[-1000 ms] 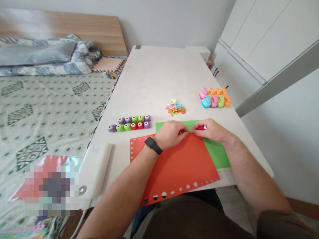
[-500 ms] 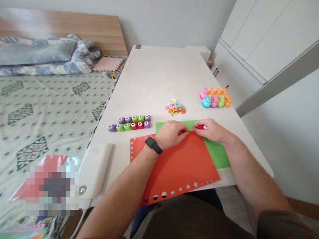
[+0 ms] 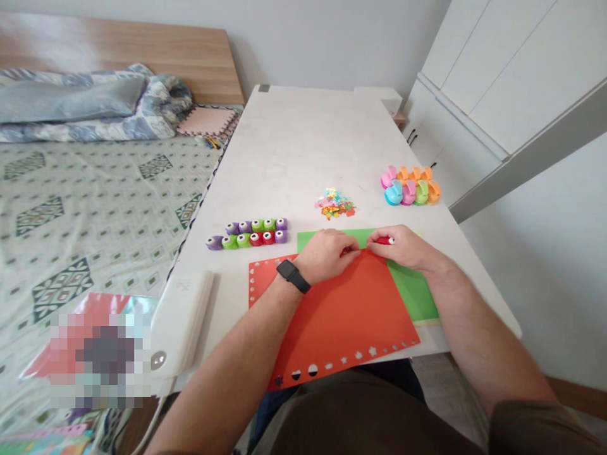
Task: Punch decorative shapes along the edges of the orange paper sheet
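Note:
A sheet of orange paper (image 3: 346,309) lies at the front of the table, with small shapes punched along its left and near edges. Partly beneath it is a green sheet (image 3: 415,294). My left hand (image 3: 327,253), wearing a black watch (image 3: 291,274), has its fingers closed at the far edge of the orange paper; a bit of red shows under them. In my closed right hand (image 3: 403,249) is a small red and white craft punch (image 3: 385,241), mostly covered by the fingers, with the fingertips at that same edge. Both hands nearly meet there.
Beyond the sheets lies a pile of colourful paper cut-outs (image 3: 335,204). Two rows of small craft punches (image 3: 256,239) stand at left, larger pastel punches (image 3: 411,189) at right. A white power strip-like device (image 3: 183,316) with a cord sits by the left table edge, beside a bed (image 3: 109,208).
The view has shifted very slightly. Both hands stay at the far edge of the orange paper, with no other clear movement.

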